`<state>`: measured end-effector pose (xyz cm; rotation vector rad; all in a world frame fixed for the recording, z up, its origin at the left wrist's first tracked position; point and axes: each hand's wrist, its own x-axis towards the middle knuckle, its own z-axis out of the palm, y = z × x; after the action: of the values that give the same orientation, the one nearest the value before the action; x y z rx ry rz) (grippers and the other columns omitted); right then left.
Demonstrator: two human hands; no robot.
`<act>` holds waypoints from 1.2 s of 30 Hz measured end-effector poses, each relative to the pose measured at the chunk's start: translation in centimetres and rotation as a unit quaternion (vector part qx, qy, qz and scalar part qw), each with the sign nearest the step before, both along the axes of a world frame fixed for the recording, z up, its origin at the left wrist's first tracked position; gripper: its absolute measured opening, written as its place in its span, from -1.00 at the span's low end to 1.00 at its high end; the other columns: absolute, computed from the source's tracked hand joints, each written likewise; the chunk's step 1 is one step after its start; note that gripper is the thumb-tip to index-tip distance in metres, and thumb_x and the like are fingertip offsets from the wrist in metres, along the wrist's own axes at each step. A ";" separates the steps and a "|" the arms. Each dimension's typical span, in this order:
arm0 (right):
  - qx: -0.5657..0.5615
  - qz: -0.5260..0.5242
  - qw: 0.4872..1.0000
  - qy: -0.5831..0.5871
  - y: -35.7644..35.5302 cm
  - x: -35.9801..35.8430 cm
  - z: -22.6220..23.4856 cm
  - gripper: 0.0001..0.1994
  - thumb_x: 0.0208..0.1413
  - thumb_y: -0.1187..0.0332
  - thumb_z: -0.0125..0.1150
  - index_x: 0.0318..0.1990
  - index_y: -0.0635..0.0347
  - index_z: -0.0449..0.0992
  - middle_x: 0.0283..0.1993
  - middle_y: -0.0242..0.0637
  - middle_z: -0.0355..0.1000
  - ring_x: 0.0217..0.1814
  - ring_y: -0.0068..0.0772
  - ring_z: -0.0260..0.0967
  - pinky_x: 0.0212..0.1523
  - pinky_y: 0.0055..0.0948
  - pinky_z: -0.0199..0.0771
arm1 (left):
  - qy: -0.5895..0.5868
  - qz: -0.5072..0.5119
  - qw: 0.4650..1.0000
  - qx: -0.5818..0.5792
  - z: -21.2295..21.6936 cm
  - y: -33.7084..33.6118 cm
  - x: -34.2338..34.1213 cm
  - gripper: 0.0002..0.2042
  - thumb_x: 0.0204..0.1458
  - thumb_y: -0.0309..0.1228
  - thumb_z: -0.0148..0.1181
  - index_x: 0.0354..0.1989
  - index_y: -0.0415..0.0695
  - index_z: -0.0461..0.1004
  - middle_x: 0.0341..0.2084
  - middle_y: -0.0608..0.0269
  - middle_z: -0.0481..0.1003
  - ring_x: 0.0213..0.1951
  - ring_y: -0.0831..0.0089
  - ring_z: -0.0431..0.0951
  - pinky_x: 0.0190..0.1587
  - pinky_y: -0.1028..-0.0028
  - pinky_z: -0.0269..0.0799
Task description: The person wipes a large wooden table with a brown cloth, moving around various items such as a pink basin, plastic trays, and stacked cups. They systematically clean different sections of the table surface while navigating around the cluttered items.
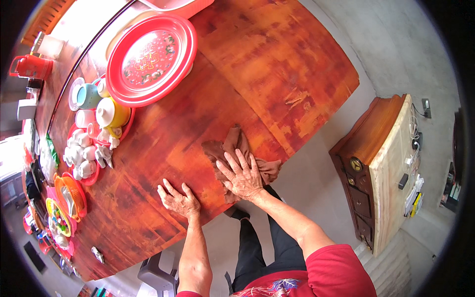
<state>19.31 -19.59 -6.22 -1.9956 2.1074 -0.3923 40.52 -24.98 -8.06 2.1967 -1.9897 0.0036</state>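
Note:
My right hand [242, 178] lies flat with spread fingers on a crumpled brown cloth [232, 141], near the front edge of the reddish-brown wooden table [277, 74]. Part of the cloth is hidden under the palm, and one end bunches up at the table edge. To its left, my left hand [180, 199] rests on the bare wood, fingers apart, holding nothing. Farther off at the upper left is a large round red tray [151, 57] with a flower pattern.
Left of the tray stand several cups and bowls, among them a yellow cup [114, 113]. An orange basket [68, 195] and a crumpled tissue [97, 254] lie nearer the left end. A grey stool [158, 274] is below the table; a wooden cabinet [363, 163] stands at right.

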 end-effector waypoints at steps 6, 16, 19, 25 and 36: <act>-0.011 -0.014 1.000 0.012 -7.5 -3.1 0.0 -0.42 0.05 0.01 0.16 0.29 -0.34 0.32 0.46 -0.28 0.02 0.52 -0.02 -0.18 0.38 0.31 -0.22 | 0.010 -0.002 1.000 0.000 0.1 0.0 0.0 -0.34 0.12 -0.07 0.07 0.39 0.01 0.11 0.35 -0.03 0.06 0.34 0.04 0.08 0.32 0.02 -0.04; -0.086 -0.201 0.971 0.096 -22.9 -5.7 -1.7 -0.48 0.19 -0.02 0.01 0.30 -0.21 0.29 0.41 -0.17 0.10 0.48 0.11 -0.12 0.35 0.36 -0.20 | 0.020 -0.012 1.000 -0.007 0.8 -0.1 -0.3 -0.35 0.11 -0.11 0.09 0.37 -0.04 0.15 0.33 -0.11 0.10 0.33 0.00 0.12 0.32 0.06 -0.03; -0.079 -0.262 0.956 0.107 -24.3 -1.9 -1.9 -0.43 0.19 -0.04 -0.02 0.33 -0.10 0.26 0.44 -0.12 0.06 0.50 0.17 -0.15 0.34 0.40 -0.18 | 0.028 -0.012 0.999 -0.012 0.7 -0.2 -0.5 -0.35 0.10 -0.12 0.10 0.38 -0.04 0.15 0.32 -0.11 0.11 0.33 0.00 0.11 0.32 0.05 -0.03; -0.114 -0.058 0.992 0.014 -23.3 6.9 -1.5 -0.41 0.03 0.01 0.15 0.23 -0.04 0.30 0.33 -0.11 0.16 0.43 0.14 -0.04 0.31 0.42 -0.12 | 0.029 -0.005 1.000 -0.007 0.6 -0.3 -0.4 -0.35 0.12 -0.11 0.09 0.39 -0.01 0.13 0.34 -0.07 0.08 0.36 0.05 0.08 0.33 0.05 -0.07; -0.093 0.056 0.993 0.057 -21.7 0.7 -1.4 -0.45 0.11 -0.07 -0.01 0.27 -0.23 0.33 0.37 -0.28 0.17 0.42 -0.08 0.00 0.34 0.32 -0.18 | 0.028 -0.008 0.999 -0.016 0.4 -0.2 0.3 -0.35 0.11 -0.13 0.10 0.39 0.00 0.12 0.35 -0.06 0.07 0.35 0.05 0.08 0.32 0.04 -0.07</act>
<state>20.03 -41.34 -7.61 -2.2792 2.0790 -0.4819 40.81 -25.16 -7.70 2.1366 -1.9650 -0.0271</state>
